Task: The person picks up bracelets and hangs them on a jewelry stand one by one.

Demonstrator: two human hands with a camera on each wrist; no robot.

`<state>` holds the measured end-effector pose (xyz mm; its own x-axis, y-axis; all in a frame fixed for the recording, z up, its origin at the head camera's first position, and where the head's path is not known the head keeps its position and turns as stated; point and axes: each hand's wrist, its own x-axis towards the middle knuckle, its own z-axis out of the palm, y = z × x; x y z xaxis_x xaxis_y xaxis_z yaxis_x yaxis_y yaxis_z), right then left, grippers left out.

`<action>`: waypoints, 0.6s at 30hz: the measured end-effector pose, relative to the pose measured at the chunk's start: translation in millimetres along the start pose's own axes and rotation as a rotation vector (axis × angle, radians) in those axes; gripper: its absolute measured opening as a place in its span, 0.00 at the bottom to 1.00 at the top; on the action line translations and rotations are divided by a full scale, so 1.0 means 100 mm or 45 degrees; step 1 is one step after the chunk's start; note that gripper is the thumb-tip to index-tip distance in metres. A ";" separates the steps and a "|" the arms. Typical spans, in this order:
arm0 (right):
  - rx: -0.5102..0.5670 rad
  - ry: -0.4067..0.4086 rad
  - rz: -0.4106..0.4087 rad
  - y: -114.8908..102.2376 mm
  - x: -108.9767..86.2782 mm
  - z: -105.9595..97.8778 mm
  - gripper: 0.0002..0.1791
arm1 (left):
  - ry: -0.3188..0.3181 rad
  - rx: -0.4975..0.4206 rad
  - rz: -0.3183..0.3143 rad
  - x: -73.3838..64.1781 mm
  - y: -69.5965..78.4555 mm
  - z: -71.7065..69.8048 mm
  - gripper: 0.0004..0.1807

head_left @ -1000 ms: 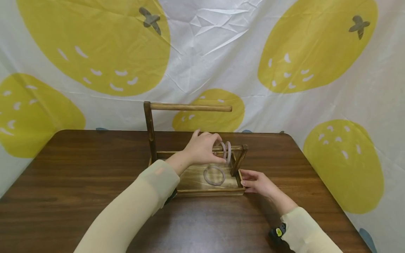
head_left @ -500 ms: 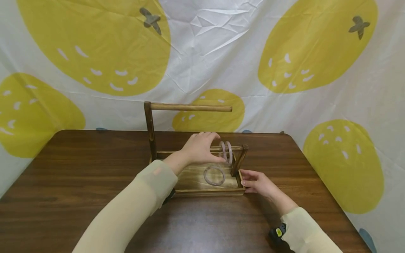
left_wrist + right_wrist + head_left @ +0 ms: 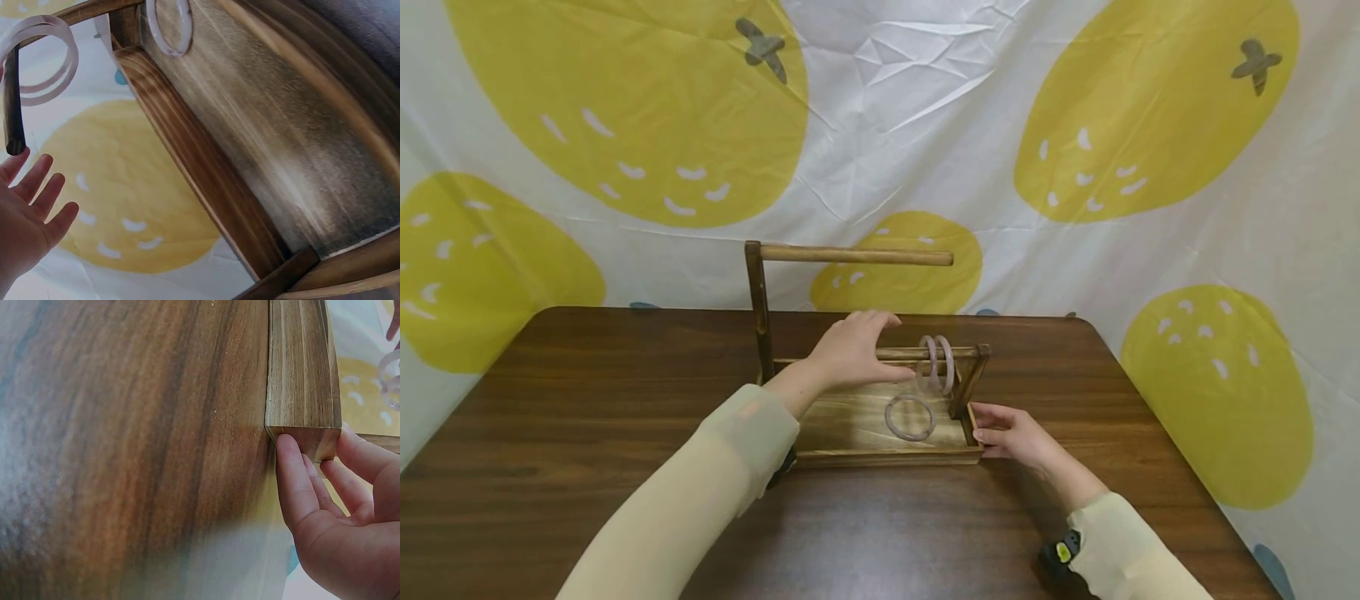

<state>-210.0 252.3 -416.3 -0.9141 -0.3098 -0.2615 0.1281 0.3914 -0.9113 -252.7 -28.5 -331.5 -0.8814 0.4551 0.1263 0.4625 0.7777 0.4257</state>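
A wooden bangle stand [image 3: 887, 457] has a shallow tray base, a tall bar [image 3: 857, 254] and a lower bar [image 3: 897, 354]. Two pale lavender bangles [image 3: 950, 367] hang side by side on the lower bar, near its right post [image 3: 970, 383]. Another bangle [image 3: 910, 438] lies flat in the tray. My left hand [image 3: 850, 350], thumb and fingers apart, is left of the hanging bangles and holds nothing; the left wrist view shows its fingers [image 3: 47, 187] spread near the bar's free end. My right hand [image 3: 1011, 433] grips the tray's right end wall [image 3: 306, 437] at the front corner.
The stand is on a dark brown wooden table [image 3: 587, 433]. Behind it hangs a white cloth [image 3: 910, 150] printed with yellow fruit. The tall bar reaches rightward above my left hand, from a post [image 3: 758, 312] at the left.
My left hand has let go of the left hanging bangle and drawn back to the left with its fingers opening. The right hand keeps its hold on the tray's end.
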 end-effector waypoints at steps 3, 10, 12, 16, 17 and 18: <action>-0.005 0.002 0.003 0.00 -0.01 0.00 0.31 | 0.004 -0.009 -0.022 -0.03 -0.04 0.02 0.41; -0.005 0.002 0.008 -0.01 -0.02 0.01 0.31 | 0.015 -0.020 -0.046 -0.09 -0.15 0.10 0.43; -0.007 0.003 0.010 -0.01 -0.02 0.01 0.31 | 0.023 -0.025 -0.046 -0.11 -0.17 0.11 0.44; -0.004 0.010 0.018 -0.02 -0.01 0.01 0.31 | 0.019 -0.037 -0.051 -0.16 -0.22 0.12 0.46; -0.002 0.012 0.020 -0.03 -0.01 0.01 0.31 | 0.015 -0.039 -0.051 -0.17 -0.23 0.12 0.47; 0.001 0.013 0.020 -0.03 -0.01 0.01 0.31 | 0.011 -0.042 -0.048 -0.18 -0.24 0.13 0.47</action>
<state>-209.0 250.4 -413.7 -0.9159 -0.2945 -0.2728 0.1430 0.3958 -0.9071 -246.4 -49.9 -355.6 -0.8992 0.4216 0.1175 0.4255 0.7794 0.4599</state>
